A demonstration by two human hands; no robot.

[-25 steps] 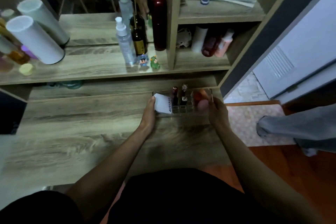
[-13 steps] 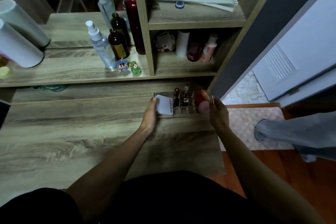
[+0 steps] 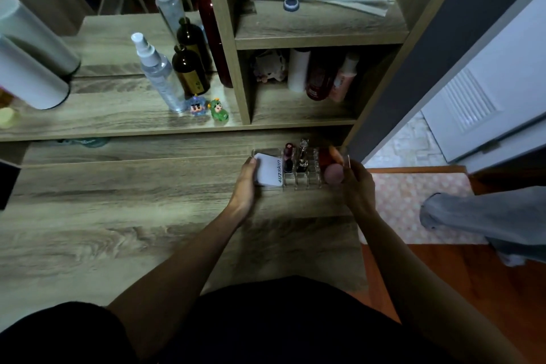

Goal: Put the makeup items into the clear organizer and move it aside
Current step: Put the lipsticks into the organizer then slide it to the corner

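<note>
"u2skin" in green letters on the white packet (image 3: 269, 170) in the clear organizer (image 3: 308, 180).

To your left the wooden desk (image 3: 118, 216) lies bare, room to pass. Ahead, the shelf edge (image 3: 177, 130) overhangs the clear organizer (image 3: 307, 180); the cabinet side panel (image 3: 381, 91) blocks the right, just beside it.

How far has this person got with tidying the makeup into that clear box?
Mostly done, it seems. The clear organizer already holds a white packet, lipsticks and a pink sponge, and no loose makeup shows on the desk. In hand: the left hand and right hand grip its two ends near the desk's back right corner. Left: letting go, if that corner is its final spot.
</note>
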